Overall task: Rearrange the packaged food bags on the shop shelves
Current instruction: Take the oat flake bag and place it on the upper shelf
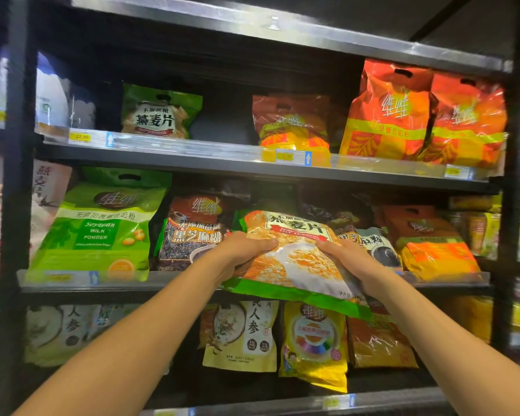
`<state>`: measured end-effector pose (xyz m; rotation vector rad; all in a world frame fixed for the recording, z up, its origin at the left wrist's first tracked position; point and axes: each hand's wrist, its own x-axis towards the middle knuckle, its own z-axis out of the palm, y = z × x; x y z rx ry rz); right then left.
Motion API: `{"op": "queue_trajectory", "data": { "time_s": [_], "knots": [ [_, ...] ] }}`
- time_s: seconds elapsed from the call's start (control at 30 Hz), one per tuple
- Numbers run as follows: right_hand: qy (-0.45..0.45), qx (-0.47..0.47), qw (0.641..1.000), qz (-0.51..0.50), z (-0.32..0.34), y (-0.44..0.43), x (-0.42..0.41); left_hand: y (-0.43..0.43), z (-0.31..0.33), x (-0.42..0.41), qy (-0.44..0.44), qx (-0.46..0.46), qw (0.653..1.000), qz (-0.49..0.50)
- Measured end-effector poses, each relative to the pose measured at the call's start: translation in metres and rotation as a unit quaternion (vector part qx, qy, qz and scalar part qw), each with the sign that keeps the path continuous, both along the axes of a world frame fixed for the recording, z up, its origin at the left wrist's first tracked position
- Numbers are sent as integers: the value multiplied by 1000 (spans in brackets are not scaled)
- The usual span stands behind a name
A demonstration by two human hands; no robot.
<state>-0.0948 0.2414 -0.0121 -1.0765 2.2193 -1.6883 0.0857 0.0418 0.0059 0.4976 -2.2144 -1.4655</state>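
A: Oat bag (294, 253) at centre, tilted, bottom edge out past the middle shelf (174, 283) lip. Left hand (246, 253) closed on its 9 o'clock side, right hand (342, 259) closed on the 3 o'clock side.

B: Why both?

A: Likely the bag's floppy; two grips steady it. Matching oat bag on upper shelf (161, 115), at 11 o'clock.

B: Shelf contents?

A: Green soy powder bag (99, 232) at 9 o'clock; sesame bags behind.
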Motion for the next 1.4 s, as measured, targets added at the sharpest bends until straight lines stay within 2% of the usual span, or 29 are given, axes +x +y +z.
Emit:
{"op": "queue_trajectory", "data": {
  "time_s": [0.17, 0.43, 0.67, 0.87, 1.17, 1.4],
  "knots": [
    [-9, -40, 998, 43, -12, 3, 22, 4, -14, 14, 61, -8, 998, -21],
    [-3, -93, 995, 39, -23, 1, 58, 13, -30, 52, 135, -35, 990, -20],
    [99, -59, 991, 61, -24, -9, 111, -7, -46, 103, 159, -29, 987, -7],
    [157, -74, 981, 88, -19, -37, 163, -31, -54, 158, 200, -27, 979, 36],
    [180, -126, 967, 129, -1, -88, 225, -65, -37, 239, 229, -69, 968, 78],
    [187, -156, 957, 157, 35, -112, 255, -80, 1, 274, 234, -123, 959, 106]
  ]
}}
